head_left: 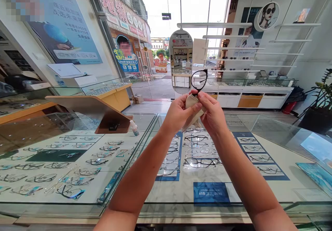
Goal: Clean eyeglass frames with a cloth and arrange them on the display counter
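A pair of black-rimmed eyeglasses (199, 80) is held up above the glass counter, one round lens pointing upward. My left hand (181, 109) is closed on a beige cloth (192, 115), which is bunched around the lower part of the glasses. Closed too, my right hand (213, 111) pinches the frame beside the cloth with thumb and fingers. The other lens is hidden by the cloth and fingers.
Below lies a glass display case (181, 203) with several rows of eyeglasses (199, 162). A wooden-topped stand (90, 108) and a small white bottle (134, 128) sit on the left. An oval mirror (181, 37) stands ahead; a potted plant (321, 99) is at right.
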Tool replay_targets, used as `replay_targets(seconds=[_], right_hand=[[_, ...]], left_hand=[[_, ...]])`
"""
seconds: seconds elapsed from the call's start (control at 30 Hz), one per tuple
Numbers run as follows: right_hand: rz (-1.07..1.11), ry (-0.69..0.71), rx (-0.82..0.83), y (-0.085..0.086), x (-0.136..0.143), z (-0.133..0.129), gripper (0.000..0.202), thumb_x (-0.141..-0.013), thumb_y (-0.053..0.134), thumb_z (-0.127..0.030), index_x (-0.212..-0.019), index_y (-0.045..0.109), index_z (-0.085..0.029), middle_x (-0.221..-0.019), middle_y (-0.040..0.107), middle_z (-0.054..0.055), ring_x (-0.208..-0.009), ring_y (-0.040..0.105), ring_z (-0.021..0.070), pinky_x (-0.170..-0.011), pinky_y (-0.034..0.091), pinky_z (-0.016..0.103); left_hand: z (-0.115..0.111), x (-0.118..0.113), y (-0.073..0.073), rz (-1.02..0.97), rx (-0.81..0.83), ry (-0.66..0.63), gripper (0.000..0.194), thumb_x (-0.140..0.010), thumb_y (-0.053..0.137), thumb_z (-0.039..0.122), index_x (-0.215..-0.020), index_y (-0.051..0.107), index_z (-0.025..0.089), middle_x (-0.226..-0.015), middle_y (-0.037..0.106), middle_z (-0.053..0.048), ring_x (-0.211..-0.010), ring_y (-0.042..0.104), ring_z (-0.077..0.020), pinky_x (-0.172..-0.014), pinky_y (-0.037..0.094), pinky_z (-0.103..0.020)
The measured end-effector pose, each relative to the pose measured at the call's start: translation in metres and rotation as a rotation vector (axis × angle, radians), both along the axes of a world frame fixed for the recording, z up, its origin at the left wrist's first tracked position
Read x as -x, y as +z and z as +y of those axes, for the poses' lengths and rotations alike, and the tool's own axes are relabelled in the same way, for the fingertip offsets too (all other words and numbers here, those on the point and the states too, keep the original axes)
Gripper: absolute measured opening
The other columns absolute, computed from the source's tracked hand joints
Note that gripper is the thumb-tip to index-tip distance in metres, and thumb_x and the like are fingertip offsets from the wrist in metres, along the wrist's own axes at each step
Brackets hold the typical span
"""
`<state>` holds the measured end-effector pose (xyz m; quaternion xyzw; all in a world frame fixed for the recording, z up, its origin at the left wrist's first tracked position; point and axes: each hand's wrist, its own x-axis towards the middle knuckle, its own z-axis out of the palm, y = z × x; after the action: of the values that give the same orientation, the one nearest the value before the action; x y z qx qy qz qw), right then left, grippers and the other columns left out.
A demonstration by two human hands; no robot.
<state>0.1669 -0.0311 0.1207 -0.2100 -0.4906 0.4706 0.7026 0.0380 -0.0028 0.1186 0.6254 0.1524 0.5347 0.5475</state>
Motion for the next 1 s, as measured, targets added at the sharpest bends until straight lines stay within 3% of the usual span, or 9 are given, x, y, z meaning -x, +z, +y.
replay_targets(seconds=[0.27,0.43,0.53,0.63,0.77,0.9,1.0], right_hand=[[-0.024,-0.017,-0.003,-0.002,0.002,0.000,0.033,-0.081,0.086,-0.055,-0.099,0.085,-0.028,-0.105,0.080,0.004,-0.101,0.070,0.0231,-0.083,0.060,0.036],[-0.062,-0.046,-0.088,0.002,0.006,-0.005,0.030,-0.083,0.083,-0.050,-0.068,0.074,-0.025,-0.091,0.069,0.003,-0.078,0.056,0.0165,-0.066,0.049,0.032],[-0.034,-0.023,-0.116,0.004,0.007,-0.007,0.035,-0.082,0.084,-0.048,-0.062,0.069,-0.024,-0.081,0.061,0.001,-0.071,0.049,0.0141,-0.062,0.046,0.031],[-0.035,-0.027,-0.071,0.005,0.004,-0.007,0.030,-0.080,0.085,-0.050,-0.068,0.073,-0.024,-0.082,0.065,0.001,-0.068,0.048,0.0139,-0.061,0.046,0.031],[-0.021,-0.039,-0.023,0.004,-0.004,-0.003,0.026,-0.078,0.085,-0.049,-0.084,0.082,-0.024,-0.097,0.077,0.004,-0.074,0.058,0.0158,-0.064,0.049,0.031],[0.035,0.000,0.001,0.003,-0.007,0.001,0.025,-0.078,0.089,-0.046,-0.090,0.085,-0.025,-0.104,0.081,0.004,-0.080,0.066,0.0170,-0.070,0.056,0.031],[0.063,-0.020,0.014,0.001,-0.007,0.003,0.024,-0.078,0.090,-0.046,-0.088,0.084,-0.025,-0.107,0.083,0.003,-0.084,0.068,0.0178,-0.075,0.058,0.031]], left_hand=[[-0.001,-0.008,-0.003,-0.090,0.005,0.060,0.049,-0.074,0.097,0.057,-0.100,0.076,0.021,-0.081,0.072,0.002,-0.070,0.064,-0.0105,-0.067,0.052,-0.024],[-0.004,-0.013,-0.006,-0.136,-0.014,0.177,0.046,-0.084,0.087,0.065,-0.102,0.077,0.024,-0.071,0.064,0.004,-0.062,0.056,-0.0099,-0.061,0.047,-0.025],[-0.007,-0.014,-0.006,-0.153,-0.037,0.199,0.047,-0.087,0.083,0.068,-0.104,0.077,0.024,-0.071,0.064,0.003,-0.062,0.055,-0.0107,-0.060,0.047,-0.025],[-0.007,-0.010,-0.004,-0.107,-0.072,0.146,0.046,-0.092,0.079,0.068,-0.098,0.077,0.022,-0.071,0.064,0.002,-0.064,0.056,-0.0108,-0.062,0.048,-0.024],[-0.001,0.006,0.002,0.037,-0.033,-0.031,0.049,-0.085,0.085,0.068,-0.092,0.079,0.019,-0.076,0.069,-0.001,-0.070,0.061,-0.0125,-0.068,0.052,-0.026],[0.003,0.021,0.007,0.116,0.005,-0.181,0.043,-0.082,0.093,0.056,-0.104,0.083,0.020,-0.089,0.077,-0.005,-0.081,0.070,-0.0168,-0.079,0.057,-0.029],[0.001,0.023,0.009,0.137,0.034,-0.205,0.045,-0.079,0.096,0.047,-0.114,0.083,0.022,-0.100,0.080,-0.007,-0.086,0.073,-0.0187,-0.079,0.059,-0.030]])
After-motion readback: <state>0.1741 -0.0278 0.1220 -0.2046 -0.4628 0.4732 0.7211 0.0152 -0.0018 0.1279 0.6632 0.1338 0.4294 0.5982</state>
